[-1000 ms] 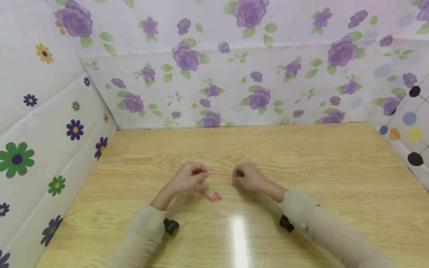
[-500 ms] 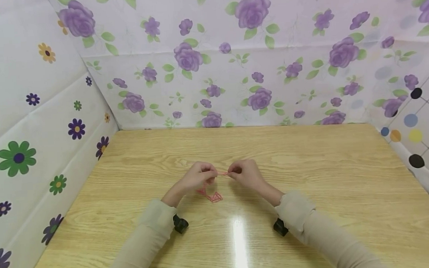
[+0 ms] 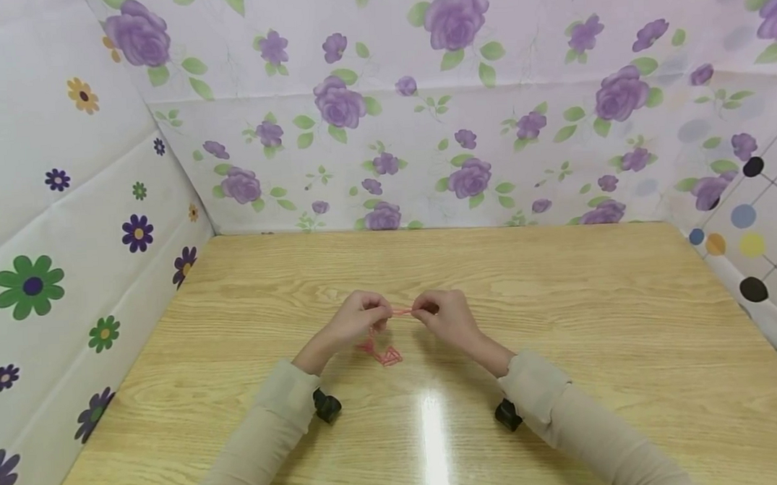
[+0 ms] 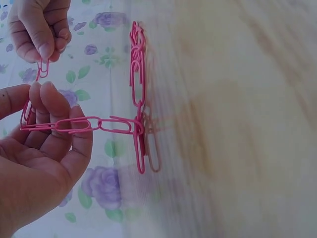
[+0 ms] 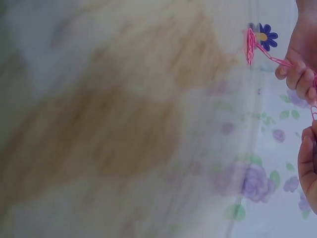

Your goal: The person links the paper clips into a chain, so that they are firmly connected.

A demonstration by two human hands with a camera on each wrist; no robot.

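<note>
My left hand (image 3: 358, 320) pinches the upper end of a chain of linked pink paper clips (image 4: 137, 82). In the left wrist view, the chain runs across its curled fingers, then down to the wooden table. Opposite it, my right hand (image 3: 450, 316) pinches a pink paper clip (image 4: 43, 69) between thumb and fingertips. The two hands are a short gap apart above the table, and pink wire spans that gap. Whether the right clip is hooked into the chain's end clip is too small to tell. The chain's loose part lies in a small heap below the left hand.
The wooden table (image 3: 560, 286) carries a bright light reflection at its front middle. Floral sheets (image 3: 409, 126) stand along its back and left, and a dotted sheet (image 3: 763, 255) on the right. A black wrist device (image 3: 327, 406) sits at each sleeve cuff.
Both hands have come closer together, the left moving right and the right slightly left, so the pink clips now meet between them. Over the last half second they have barely moved.
</note>
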